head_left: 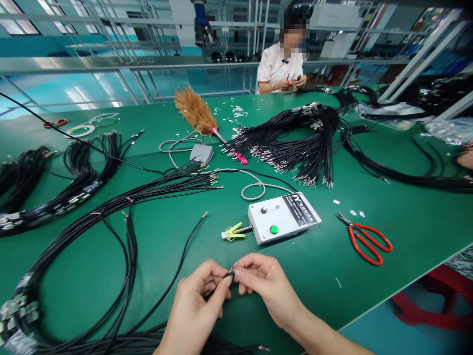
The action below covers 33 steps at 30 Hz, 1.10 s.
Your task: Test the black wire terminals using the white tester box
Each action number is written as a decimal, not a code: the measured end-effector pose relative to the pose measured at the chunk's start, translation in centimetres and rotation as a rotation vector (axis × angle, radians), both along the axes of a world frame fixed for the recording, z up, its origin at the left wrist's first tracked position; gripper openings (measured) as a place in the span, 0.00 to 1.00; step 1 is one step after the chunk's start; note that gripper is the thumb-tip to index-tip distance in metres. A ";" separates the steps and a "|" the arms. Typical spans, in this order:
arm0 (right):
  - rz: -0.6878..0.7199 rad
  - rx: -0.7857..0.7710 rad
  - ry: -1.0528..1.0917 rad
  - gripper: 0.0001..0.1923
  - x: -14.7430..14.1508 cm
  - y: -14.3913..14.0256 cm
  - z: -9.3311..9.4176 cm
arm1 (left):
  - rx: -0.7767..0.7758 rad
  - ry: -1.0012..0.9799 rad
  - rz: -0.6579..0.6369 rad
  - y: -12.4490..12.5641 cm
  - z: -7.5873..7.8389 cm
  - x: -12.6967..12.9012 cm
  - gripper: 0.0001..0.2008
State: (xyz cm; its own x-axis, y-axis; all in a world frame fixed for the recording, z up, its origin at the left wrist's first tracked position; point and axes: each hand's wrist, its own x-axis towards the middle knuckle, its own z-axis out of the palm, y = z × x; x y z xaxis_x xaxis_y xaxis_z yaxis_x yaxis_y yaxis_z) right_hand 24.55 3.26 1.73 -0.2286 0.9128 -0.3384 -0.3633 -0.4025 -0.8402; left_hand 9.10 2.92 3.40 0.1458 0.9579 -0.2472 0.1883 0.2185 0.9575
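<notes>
Between thumb and fingers, my left hand (201, 301) pinches a black cable (228, 274) close to its stripped end. Thin coloured wires (232, 267) stick out of that end, and my right hand (264, 286) grips their tips, the two hands almost touching. Just beyond them lies a white control box (273, 222) with a green button, a knob and a JY label. A yellow-green clip (233, 231) sits on the shaft at its left side. More black cables (125, 340) run under and beside my left hand.
Red-handled scissors (369, 241) lie to the right. Cable bundles (295, 138) spread across the green table (314, 310). Behind the box are a grey pedal (201, 154) and a brown duster (195, 111). Across the table sits a person (279, 69); another hand (466, 155) shows at the right edge.
</notes>
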 end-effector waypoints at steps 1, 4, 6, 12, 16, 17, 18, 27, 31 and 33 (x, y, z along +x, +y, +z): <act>0.000 0.000 -0.006 0.19 -0.1 0.0 -0.1 | -0.020 -0.025 -0.003 0.0 0.1 0.1 0.09; 0.013 -0.004 -0.009 0.19 -0.3 0.2 -0.1 | -0.007 -0.084 -0.045 0.2 0.6 0.3 0.07; 0.019 -0.004 -0.026 0.20 -0.2 0.3 -0.1 | 0.058 -0.109 -0.066 0.5 0.6 0.6 0.06; 0.075 0.091 -0.216 0.15 0.2 0.5 -0.1 | 0.023 -0.192 0.058 1.0 -0.8 0.8 0.09; 0.087 0.329 -0.489 0.08 0.7 0.6 0.2 | 0.158 -0.003 0.005 0.4 -1.6 0.1 0.07; 0.092 0.395 -0.550 0.08 1.0 0.6 0.3 | 0.217 0.069 -0.014 0.2 -1.6 0.0 0.07; 0.102 0.456 -0.606 0.08 1.3 0.6 0.4 | 0.263 0.127 -0.021 0.2 -1.6 -0.1 0.08; 0.273 1.107 -1.384 0.04 2.1 1.3 1.8 | 0.260 0.162 -0.004 0.9 -1.5 -0.1 0.08; 0.354 1.326 -1.442 0.11 2.2 2.8 2.2 | 0.299 0.191 -0.051 1.4 -1.4 -0.5 0.08; 0.346 1.313 -1.497 0.07 2.4 3.9 2.6 | 0.292 0.194 -0.029 1.9 -1.2 -0.6 0.08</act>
State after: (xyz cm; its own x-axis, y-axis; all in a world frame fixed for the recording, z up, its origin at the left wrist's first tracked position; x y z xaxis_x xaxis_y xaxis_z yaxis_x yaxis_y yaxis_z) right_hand 26.99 7.12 4.36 -0.6382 0.7040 0.3116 0.7045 0.6973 -0.1323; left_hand 8.45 4.82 2.16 0.1516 0.9884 0.0107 0.3747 -0.0675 0.9247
